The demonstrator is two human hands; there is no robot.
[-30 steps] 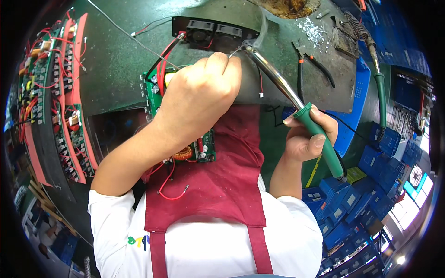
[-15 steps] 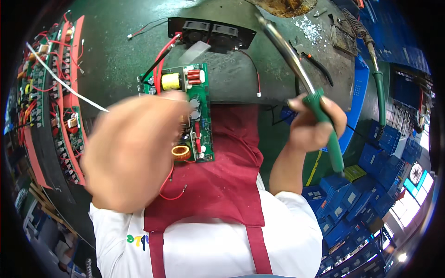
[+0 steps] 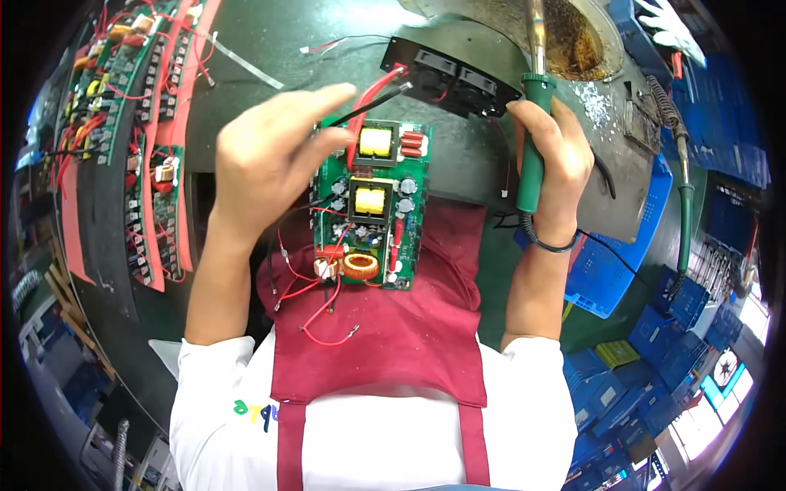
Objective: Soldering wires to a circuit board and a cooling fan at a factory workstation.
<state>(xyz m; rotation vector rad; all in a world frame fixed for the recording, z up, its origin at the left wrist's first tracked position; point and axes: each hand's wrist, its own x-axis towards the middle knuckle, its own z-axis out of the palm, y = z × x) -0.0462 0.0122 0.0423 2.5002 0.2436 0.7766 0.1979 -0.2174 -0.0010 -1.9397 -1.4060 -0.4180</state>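
Circuit board point(image 3: 415, 237) green; transformers point(image 3: 371, 200) yellow in black frames; coil point(image 3: 360, 275) copper-orange; cables point(image 3: 380, 100) red and black; fan panel point(image 3: 454, 78) black; soldering iron point(image 3: 537, 88) green-handled, silver-barrelled; apron point(image 3: 381, 344) plain maroon, straps point(image 3: 291, 442) matching; shirt point(image 3: 381, 450) white, multicoloured lettering point(image 3: 262, 416) on it; strips point(image 3: 180, 110) salmon pink; tray point(image 3: 591, 282) bright blue, dotted with holes; scattered flakes point(image 3: 596, 106) white; second iron point(image 3: 685, 225) green-handled too

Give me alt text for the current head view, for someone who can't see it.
A person's right hand holds a green-handled soldering iron; the left hand, fingers parted, is beside a black wire and a green circuit board. Beyond sits a black panel with two fans.
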